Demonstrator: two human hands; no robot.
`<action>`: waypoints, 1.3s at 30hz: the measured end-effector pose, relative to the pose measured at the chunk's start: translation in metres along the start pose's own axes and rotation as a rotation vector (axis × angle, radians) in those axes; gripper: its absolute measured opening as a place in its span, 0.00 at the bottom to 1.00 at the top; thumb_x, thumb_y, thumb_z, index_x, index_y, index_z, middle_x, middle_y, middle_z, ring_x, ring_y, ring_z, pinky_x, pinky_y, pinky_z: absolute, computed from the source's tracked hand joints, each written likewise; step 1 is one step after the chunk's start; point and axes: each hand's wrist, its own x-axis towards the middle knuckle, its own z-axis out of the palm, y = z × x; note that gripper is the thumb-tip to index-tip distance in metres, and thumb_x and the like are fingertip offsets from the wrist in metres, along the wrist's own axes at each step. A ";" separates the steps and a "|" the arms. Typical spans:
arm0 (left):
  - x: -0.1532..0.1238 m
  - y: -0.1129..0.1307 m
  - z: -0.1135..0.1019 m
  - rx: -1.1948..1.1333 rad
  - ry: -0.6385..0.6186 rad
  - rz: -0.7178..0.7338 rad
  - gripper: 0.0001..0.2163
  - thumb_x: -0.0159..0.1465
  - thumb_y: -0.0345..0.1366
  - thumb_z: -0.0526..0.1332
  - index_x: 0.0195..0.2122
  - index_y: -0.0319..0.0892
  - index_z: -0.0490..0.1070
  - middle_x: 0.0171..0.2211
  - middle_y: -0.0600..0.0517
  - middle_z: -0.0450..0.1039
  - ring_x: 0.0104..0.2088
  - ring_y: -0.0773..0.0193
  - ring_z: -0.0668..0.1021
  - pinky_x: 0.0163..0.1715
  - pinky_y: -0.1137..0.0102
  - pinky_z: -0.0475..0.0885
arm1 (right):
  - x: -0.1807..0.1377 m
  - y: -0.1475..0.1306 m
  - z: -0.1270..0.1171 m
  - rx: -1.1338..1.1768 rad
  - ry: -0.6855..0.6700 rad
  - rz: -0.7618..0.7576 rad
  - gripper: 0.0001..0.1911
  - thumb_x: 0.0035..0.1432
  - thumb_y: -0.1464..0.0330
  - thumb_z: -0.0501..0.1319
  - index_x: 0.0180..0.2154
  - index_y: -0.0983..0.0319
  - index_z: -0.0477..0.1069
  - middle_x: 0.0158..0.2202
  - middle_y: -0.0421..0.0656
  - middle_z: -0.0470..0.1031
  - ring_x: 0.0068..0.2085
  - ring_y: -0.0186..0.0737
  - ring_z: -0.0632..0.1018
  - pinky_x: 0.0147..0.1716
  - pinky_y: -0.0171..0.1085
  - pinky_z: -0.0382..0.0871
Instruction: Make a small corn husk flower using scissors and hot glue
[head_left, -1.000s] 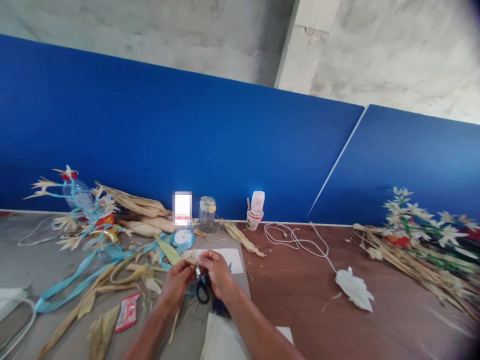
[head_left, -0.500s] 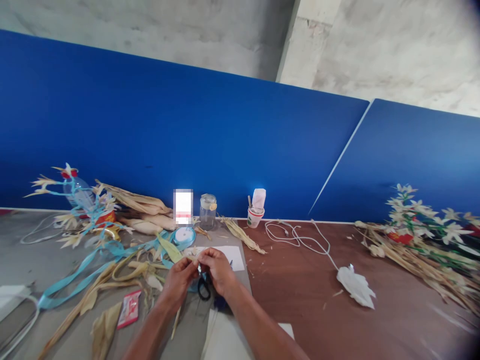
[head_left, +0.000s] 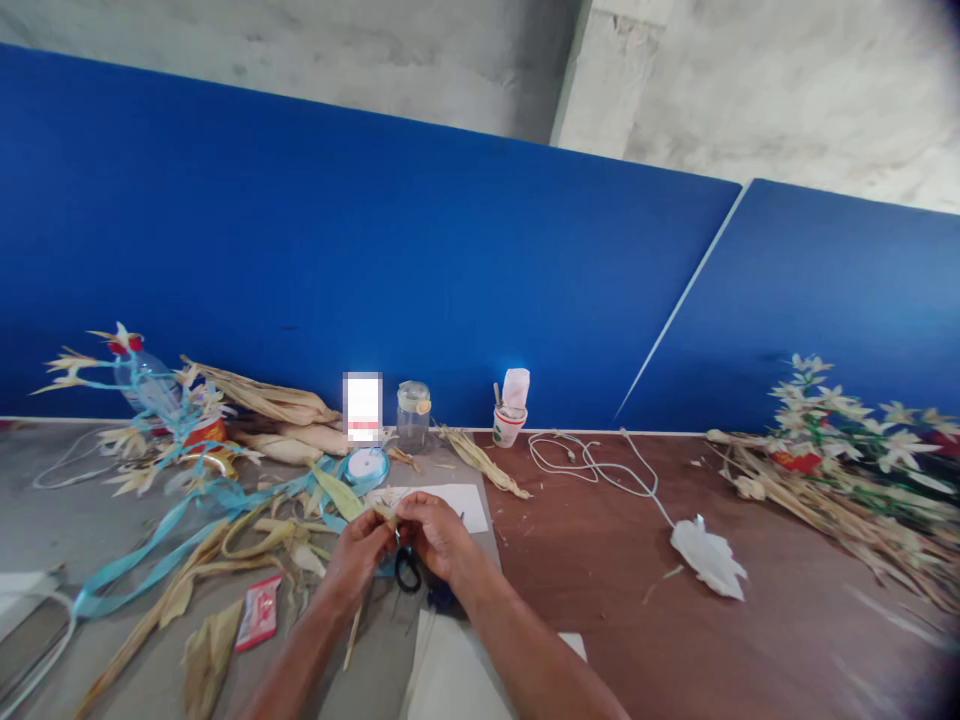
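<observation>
My left hand (head_left: 361, 548) and my right hand (head_left: 439, 538) meet fingertip to fingertip over the grey part of the table. Both are closed in a pinch on a small pale piece of corn husk (head_left: 385, 512), mostly hidden by the fingers. A greenish husk strip (head_left: 337, 493) reaches up to my left fingers; whether it joins the pinched piece I cannot tell. Just below the hands lie scissors, their black handle loop (head_left: 407, 572) showing. White paper (head_left: 466, 503) lies behind my right hand, and a roll of blue ribbon (head_left: 366, 465) is farther back.
Dried husks (head_left: 187, 590), loose blue ribbon (head_left: 135, 585) and a red packet (head_left: 259, 612) spread to the left. A glass jar (head_left: 413, 425) and a paper cup (head_left: 509, 428) stand by the blue partition (head_left: 450, 270). Rightward are a white cable (head_left: 637, 490) and husk flowers (head_left: 832, 420).
My hands stay pinched together in nearly the same spot, with the right fingers shifted slightly. The whole view has tilted a little, so the scene sits slightly higher.
</observation>
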 end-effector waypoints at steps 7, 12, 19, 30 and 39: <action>-0.001 0.002 0.001 0.012 0.016 -0.011 0.10 0.44 0.38 0.68 0.21 0.38 0.69 0.16 0.57 0.66 0.19 0.71 0.66 0.22 0.75 0.59 | -0.001 -0.003 0.000 -0.024 0.017 0.030 0.08 0.32 0.72 0.63 0.21 0.64 0.67 0.15 0.35 0.67 0.17 0.28 0.65 0.19 0.30 0.55; 0.004 -0.004 -0.004 0.042 0.029 -0.025 0.10 0.44 0.37 0.68 0.22 0.38 0.71 0.18 0.56 0.67 0.19 0.72 0.65 0.21 0.75 0.58 | -0.004 -0.006 0.002 -0.166 0.033 -0.002 0.08 0.35 0.68 0.64 0.22 0.63 0.68 0.17 0.35 0.68 0.19 0.29 0.64 0.21 0.31 0.55; 0.008 -0.014 -0.010 0.115 -0.031 0.003 0.08 0.47 0.37 0.66 0.22 0.38 0.70 0.16 0.57 0.64 0.19 0.73 0.63 0.20 0.76 0.56 | -0.006 -0.010 0.002 -0.554 0.115 -0.228 0.05 0.37 0.71 0.63 0.18 0.63 0.66 0.17 0.34 0.65 0.23 0.30 0.64 0.26 0.32 0.56; 0.005 -0.009 -0.007 0.093 -0.050 -0.003 0.07 0.47 0.35 0.66 0.23 0.38 0.69 0.18 0.57 0.65 0.20 0.72 0.64 0.22 0.76 0.59 | -0.006 -0.013 0.000 -0.277 0.016 -0.005 0.09 0.35 0.68 0.64 0.22 0.63 0.66 0.17 0.34 0.66 0.20 0.29 0.64 0.23 0.32 0.55; 0.006 -0.012 -0.008 0.112 -0.080 -0.029 0.07 0.47 0.34 0.66 0.22 0.38 0.69 0.17 0.57 0.63 0.19 0.73 0.63 0.21 0.75 0.56 | -0.005 -0.012 -0.002 -0.353 0.034 -0.037 0.07 0.33 0.70 0.63 0.19 0.63 0.66 0.15 0.34 0.66 0.19 0.28 0.63 0.23 0.32 0.54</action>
